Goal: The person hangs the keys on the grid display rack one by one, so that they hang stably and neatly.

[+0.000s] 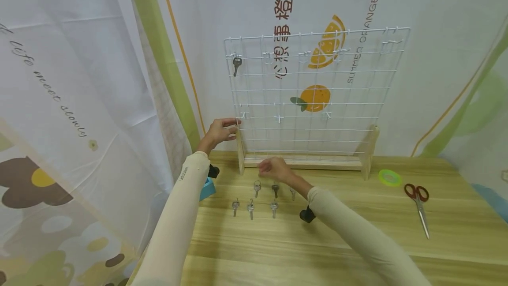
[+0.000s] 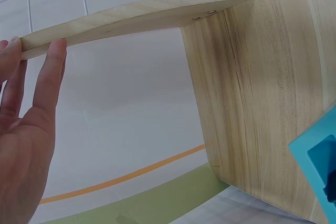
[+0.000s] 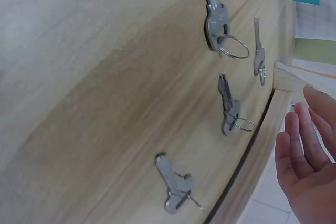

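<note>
A white wire grid rack (image 1: 313, 87) stands upright in a wooden stand. My left hand (image 1: 219, 132) grips the upper end of its left wooden side post (image 2: 136, 18), thumb and fingers on either side of the wood. Loosely bent and holding nothing, my right hand (image 1: 275, 169) hovers before the stand's bottom bar (image 1: 317, 162), just behind the keys. Several keys with rings lie in two rows on the table, among them a dark key (image 1: 275, 190) and a silver key (image 3: 175, 182). Another key (image 1: 237, 65) hangs from a hook at the grid's upper left.
White hooks (image 1: 278, 118) are fixed on the grid in an upper and a lower row. Red-handled scissors (image 1: 420, 208) and a green-yellow ring (image 1: 390, 178) lie on the right of the table (image 1: 337, 250). Beside my left forearm is a blue box (image 1: 207, 190). A printed curtain (image 1: 186, 25) hangs behind.
</note>
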Motion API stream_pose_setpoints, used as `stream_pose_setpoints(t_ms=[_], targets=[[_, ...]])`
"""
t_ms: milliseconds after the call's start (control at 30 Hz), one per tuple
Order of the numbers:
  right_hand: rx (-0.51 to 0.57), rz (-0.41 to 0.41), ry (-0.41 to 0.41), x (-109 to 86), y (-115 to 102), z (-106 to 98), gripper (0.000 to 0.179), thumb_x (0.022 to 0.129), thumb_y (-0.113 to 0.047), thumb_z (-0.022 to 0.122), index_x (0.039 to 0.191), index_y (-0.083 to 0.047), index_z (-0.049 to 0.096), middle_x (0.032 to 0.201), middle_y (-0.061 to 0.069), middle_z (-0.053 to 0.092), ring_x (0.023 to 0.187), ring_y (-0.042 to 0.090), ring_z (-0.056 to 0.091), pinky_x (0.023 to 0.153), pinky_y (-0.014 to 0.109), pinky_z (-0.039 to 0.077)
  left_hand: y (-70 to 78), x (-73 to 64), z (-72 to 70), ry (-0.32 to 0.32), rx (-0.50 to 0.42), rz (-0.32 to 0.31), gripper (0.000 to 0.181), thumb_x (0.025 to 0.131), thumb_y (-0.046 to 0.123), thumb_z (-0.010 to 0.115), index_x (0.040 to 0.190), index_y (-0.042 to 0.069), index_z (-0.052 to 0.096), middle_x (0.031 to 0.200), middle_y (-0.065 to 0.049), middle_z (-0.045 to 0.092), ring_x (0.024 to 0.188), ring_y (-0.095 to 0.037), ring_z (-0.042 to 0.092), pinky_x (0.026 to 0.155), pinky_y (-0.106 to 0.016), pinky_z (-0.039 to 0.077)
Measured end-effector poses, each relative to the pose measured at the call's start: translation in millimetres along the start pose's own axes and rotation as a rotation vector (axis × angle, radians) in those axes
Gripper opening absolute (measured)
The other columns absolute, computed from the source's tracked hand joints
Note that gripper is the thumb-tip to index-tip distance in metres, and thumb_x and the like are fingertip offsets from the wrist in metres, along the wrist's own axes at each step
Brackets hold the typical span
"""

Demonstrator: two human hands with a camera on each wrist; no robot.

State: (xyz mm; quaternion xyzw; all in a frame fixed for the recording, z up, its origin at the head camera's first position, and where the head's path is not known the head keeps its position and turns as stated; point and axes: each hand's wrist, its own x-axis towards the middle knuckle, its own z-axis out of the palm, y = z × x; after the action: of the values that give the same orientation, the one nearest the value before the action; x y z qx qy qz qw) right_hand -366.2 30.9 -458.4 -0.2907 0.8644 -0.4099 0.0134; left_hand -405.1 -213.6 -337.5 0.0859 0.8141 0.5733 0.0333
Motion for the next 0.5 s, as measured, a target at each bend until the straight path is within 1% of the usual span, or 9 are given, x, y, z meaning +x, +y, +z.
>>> stream_pose_setpoints(t_ms=[100,167,233,267,367,433,467,500], targets=[[-0.004,0.040,-0.025,-0.1,2,5,0.029,0.089,-0.002,0.081,0.115,0.010,0.073,0.098,0.015,0.078,0.087,0.024,0.076,0.076,0.024,0.064,-1.8,1.1,0.1,-0.005,0.000,-0.003,0.037,0.105,0.001,0.060,0.142,0.001,0.063,0.152,-0.016,0.055,0.129,-0.034,0.061,0.098,-0.039,0.060],[-0.010,0.058,-0.038,-0.1,3,8,0.029,0.089,-0.002,0.081,0.115,0.009,0.073,0.098,0.015,0.078,0.088,0.024,0.077,0.078,0.027,0.065,-2.3,1.4,0.0,-0.006,-0.001,-0.006,0.038,0.105,0.001,0.061,0.142,0.002,0.063,0.151,-0.016,0.055,0.129,-0.033,0.061,0.098,-0.039,0.061],[-0.018,0.083,-0.057,-0.2,4,11,0.029,0.089,-0.003,0.081,0.116,0.008,0.074,0.099,0.015,0.078,0.089,0.024,0.077,0.082,0.033,0.065,-2.3,1.1,-0.5,-0.006,0.000,-0.007,0.038,0.104,0.001,0.061,0.142,0.002,0.063,0.151,-0.016,0.056,0.128,-0.033,0.061,0.098,-0.039,0.061],[-0.025,0.098,-0.063,-0.4,3,12,0.029,0.089,-0.003,0.081,0.115,0.007,0.074,0.099,0.014,0.078,0.089,0.024,0.077,0.091,0.038,0.064,-2.1,0.9,-0.7,-0.005,0.001,-0.007,0.037,0.104,0.001,0.061,0.142,0.002,0.063,0.151,-0.015,0.056,0.128,-0.033,0.061,0.097,-0.039,0.061],[-0.059,0.121,-0.085,-0.4,3,16,0.028,0.089,-0.005,0.082,0.114,0.005,0.075,0.099,0.012,0.079,0.090,0.023,0.076,0.095,0.043,0.062,-1.2,0.3,-1.2,-0.002,0.001,-0.007,0.037,0.104,0.002,0.062,0.141,0.003,0.064,0.151,-0.015,0.056,0.129,-0.032,0.061,0.097,-0.039,0.061],[-0.069,0.127,-0.098,-0.3,3,17,0.026,0.089,-0.004,0.083,0.112,0.005,0.076,0.098,0.012,0.078,0.090,0.022,0.076,0.093,0.039,0.063,-0.5,0.3,-1.3,0.000,0.000,-0.008,0.037,0.104,0.002,0.061,0.141,0.003,0.064,0.151,-0.015,0.056,0.129,-0.032,0.061,0.097,-0.039,0.061],[-0.084,0.125,-0.106,0.0,3,19,0.026,0.089,-0.005,0.083,0.112,0.004,0.076,0.098,0.012,0.078,0.089,0.021,0.075,0.091,0.035,0.063,-0.3,0.5,-1.3,0.001,-0.003,-0.008,0.037,0.104,0.002,0.061,0.141,0.003,0.064,0.151,-0.015,0.056,0.129,-0.032,0.061,0.097,-0.039,0.061],[-0.092,0.121,-0.114,0.4,3,19,0.026,0.088,-0.005,0.084,0.111,0.005,0.076,0.098,0.012,0.078,0.089,0.021,0.075,0.083,0.029,0.064,0.0,0.7,-1.3,0.002,-0.005,-0.010,0.037,0.105,0.002,0.061,0.141,0.003,0.064,0.151,-0.015,0.056,0.130,-0.032,0.061,0.097,-0.038,0.061]])
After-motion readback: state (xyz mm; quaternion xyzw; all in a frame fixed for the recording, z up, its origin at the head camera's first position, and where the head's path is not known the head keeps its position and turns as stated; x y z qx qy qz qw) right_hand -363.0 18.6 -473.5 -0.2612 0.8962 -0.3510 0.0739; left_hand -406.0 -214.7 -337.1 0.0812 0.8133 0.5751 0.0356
